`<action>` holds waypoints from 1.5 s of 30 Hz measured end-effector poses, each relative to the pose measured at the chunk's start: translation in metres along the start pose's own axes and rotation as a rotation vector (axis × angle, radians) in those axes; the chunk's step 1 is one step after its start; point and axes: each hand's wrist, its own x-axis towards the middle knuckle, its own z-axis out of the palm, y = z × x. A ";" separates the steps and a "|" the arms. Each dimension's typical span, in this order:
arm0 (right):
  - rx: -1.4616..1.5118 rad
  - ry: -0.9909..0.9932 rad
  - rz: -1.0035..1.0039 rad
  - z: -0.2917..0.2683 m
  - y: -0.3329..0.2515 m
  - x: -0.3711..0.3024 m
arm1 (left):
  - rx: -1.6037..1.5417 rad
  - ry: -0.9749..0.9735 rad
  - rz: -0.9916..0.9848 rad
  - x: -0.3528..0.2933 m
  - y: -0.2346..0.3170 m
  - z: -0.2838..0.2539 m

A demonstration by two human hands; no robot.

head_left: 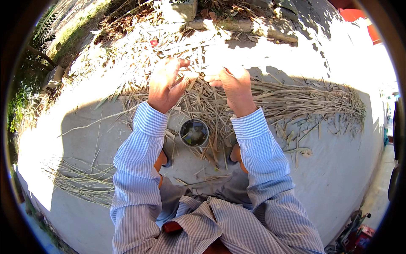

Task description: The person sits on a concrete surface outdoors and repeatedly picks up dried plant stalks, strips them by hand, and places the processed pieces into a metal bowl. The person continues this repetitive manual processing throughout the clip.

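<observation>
Both my hands are raised in front of me over a heap of dry straw-coloured stalks [207,99]. My left hand [165,86] has curled fingers, with its thumb and fingertips pointing toward the right hand. My right hand [234,89] is closed in a pinch, its fingertips close to those of the left. Something thin and pale may run between them, but glare hides it. Below the hands, between my feet, stands a round container [194,133] with dark, reflective liquid in it.
A long bundle of dry stalks [313,100] stretches right. Thin greenish stems [84,182] lie at left. Leaf litter and broken stalks [139,55] cover the sunlit ground ahead, before concrete blocks [179,10]. Red machinery [359,239] stands at lower right.
</observation>
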 end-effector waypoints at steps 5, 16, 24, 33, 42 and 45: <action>0.128 -0.009 -0.095 -0.021 0.003 0.011 | -0.207 -0.252 -0.242 -0.011 -0.020 -0.013; 0.161 -0.027 0.078 0.002 -0.002 0.002 | 0.008 -0.096 -0.077 -0.012 0.005 0.007; 0.150 -0.001 0.096 -0.007 -0.008 0.003 | 0.211 0.056 0.147 -0.010 0.006 0.011; 0.169 0.043 0.070 -0.002 -0.004 -0.002 | -0.028 0.163 0.080 -0.005 0.013 0.005; 0.272 0.094 0.143 -0.015 0.016 0.012 | 0.107 0.314 0.185 0.014 0.029 -0.029; 0.242 0.069 -0.059 -0.038 0.015 0.017 | -0.388 0.554 -0.389 0.023 0.010 -0.055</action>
